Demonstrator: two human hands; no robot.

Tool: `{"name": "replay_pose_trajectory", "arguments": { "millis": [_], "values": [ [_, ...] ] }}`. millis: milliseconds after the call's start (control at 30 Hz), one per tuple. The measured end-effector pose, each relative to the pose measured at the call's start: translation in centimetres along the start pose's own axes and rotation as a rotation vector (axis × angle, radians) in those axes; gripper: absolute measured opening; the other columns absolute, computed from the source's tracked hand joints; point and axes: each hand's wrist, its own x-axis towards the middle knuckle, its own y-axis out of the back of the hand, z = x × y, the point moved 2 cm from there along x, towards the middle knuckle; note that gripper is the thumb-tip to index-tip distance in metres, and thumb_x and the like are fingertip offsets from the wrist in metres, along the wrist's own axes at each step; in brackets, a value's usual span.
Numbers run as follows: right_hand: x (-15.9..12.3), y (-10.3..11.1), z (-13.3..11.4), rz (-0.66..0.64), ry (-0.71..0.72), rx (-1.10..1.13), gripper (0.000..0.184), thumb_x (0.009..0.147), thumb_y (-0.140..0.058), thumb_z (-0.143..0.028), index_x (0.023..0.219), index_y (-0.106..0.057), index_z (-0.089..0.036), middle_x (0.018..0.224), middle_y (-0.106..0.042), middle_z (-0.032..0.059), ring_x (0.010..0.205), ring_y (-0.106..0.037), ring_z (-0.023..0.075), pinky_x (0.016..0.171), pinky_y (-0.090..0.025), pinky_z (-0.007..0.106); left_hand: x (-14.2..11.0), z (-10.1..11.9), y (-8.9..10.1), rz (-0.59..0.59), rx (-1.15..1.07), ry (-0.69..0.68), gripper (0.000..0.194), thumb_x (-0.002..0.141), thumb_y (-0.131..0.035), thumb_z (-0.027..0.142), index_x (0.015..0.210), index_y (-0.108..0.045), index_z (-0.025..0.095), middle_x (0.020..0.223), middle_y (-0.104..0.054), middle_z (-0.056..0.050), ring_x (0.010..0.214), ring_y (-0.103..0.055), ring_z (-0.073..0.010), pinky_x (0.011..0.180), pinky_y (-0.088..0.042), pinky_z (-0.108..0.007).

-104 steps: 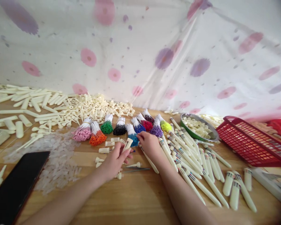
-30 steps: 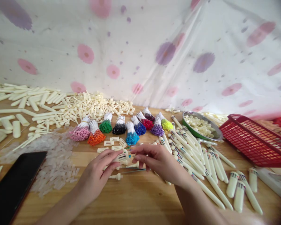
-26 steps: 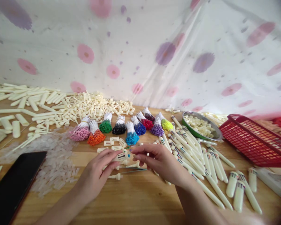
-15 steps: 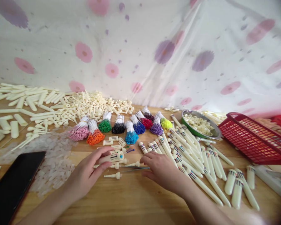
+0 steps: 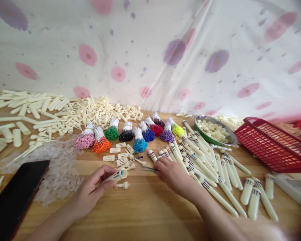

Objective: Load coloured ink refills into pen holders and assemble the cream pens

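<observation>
My left hand [image 5: 91, 187] is closed around a cream multicolour pen barrel [image 5: 114, 176]. The barrel's open end faces right, and small blue pieces show inside it. A pair of thin tweezers [image 5: 148, 169] is pinched in my right hand [image 5: 174, 175], its tips pointing left, apart from the barrel. Between and behind the hands lie slotted cream sleeves [image 5: 109, 157], a pointed cream tip [image 5: 122, 185] and a few small blue bits [image 5: 139, 157]. Bundles of refills stand behind, among them light blue ones [image 5: 139, 144] and orange ones [image 5: 100, 144].
Many multicolour pens [image 5: 203, 164] lie to the right, near a metal bowl [image 5: 233, 139] of slotted parts and a red basket [image 5: 271, 147]. At left are a black phone [image 5: 17, 197], clear plastic pieces [image 5: 56, 170] and heaped cream parts [image 5: 90, 112]. A flowered sheet [image 5: 140, 50] hangs behind.
My left hand has moved slightly down and left with the barrel. My right hand has lifted the tweezers off the table, tips still pointing left.
</observation>
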Motion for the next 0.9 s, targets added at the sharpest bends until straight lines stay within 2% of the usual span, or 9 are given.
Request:
{"name": "replay_pose_trajectory", "arguments": {
  "millis": [100,200,267,400,600,900],
  "values": [
    [-0.8,1.7,0.2,0.096,-0.066,0.219,0.014,0.088,-0.044,-0.012,0.098,-0.052,-0.017,0.089,-0.064,0.0058,0.076,-0.061,0.0164,0.067,-0.048,0.027,0.0,0.2,-0.2,-0.041,-0.085,0.049,0.020,0.078,-0.059,0.037,0.089,-0.058,0.021,0.073,-0.064,0.000,0.070,-0.062,-0.0158,0.068,-0.050,-0.025],
    [-0.7,3.3,-0.8,0.225,0.016,0.335,0.021,0.092,-0.039,-0.017,0.111,-0.046,-0.018,0.097,-0.064,0.0073,0.084,-0.061,0.0166,0.071,-0.048,0.028,0.0,0.3,-0.4,-0.087,-0.148,0.109,0.022,0.077,-0.060,0.040,0.086,-0.057,0.020,0.070,-0.062,0.001,0.068,-0.060,-0.0149,0.067,-0.049,-0.025],
    [-0.3,4.0,-1.6,0.293,0.110,0.325,0.022,0.093,-0.039,-0.021,0.114,-0.047,-0.019,0.100,-0.063,0.0079,0.088,-0.060,0.0169,0.074,-0.047,0.028,0.0,0.2,-0.5,-0.111,-0.168,0.137,0.024,0.077,-0.060,0.042,0.086,-0.057,0.021,0.070,-0.061,0.001,0.070,-0.060,-0.0153,0.068,-0.048,-0.026],
    [0.9,4.5,-2.8,0.378,0.229,0.235,0.021,0.093,-0.043,-0.028,0.103,-0.058,-0.017,0.093,-0.064,0.0065,0.080,-0.059,0.0154,0.069,-0.044,0.026,-0.1,0.1,-0.6,-0.160,-0.188,0.139,0.027,0.079,-0.057,0.046,0.088,-0.056,0.021,0.072,-0.061,0.001,0.070,-0.058,-0.0147,0.069,-0.046,-0.026],
    [0.9,4.6,-3.6,0.445,0.345,0.054,0.021,0.092,-0.046,-0.027,0.094,-0.064,-0.016,0.072,-0.063,0.0020,0.061,-0.051,0.0126,0.055,-0.035,0.024,-0.1,0.3,-0.7,-0.245,-0.233,0.152,0.025,0.081,-0.055,0.045,0.087,-0.059,0.021,0.071,-0.060,0.002,0.067,-0.056,-0.0119,0.064,-0.045,-0.023],
    [1.0,4.2,-3.9,0.412,0.376,0.038,0.019,0.091,-0.048,-0.026,0.091,-0.064,-0.016,0.067,-0.060,0.0003,0.060,-0.047,0.0120,0.054,-0.030,0.025,-0.5,-0.3,-1.0,-0.279,-0.312,0.140,0.021,0.082,-0.056,0.041,0.089,-0.060,0.022,0.078,-0.064,0.000,0.065,-0.057,-0.0112,0.063,-0.047,-0.022]
  ]
}}
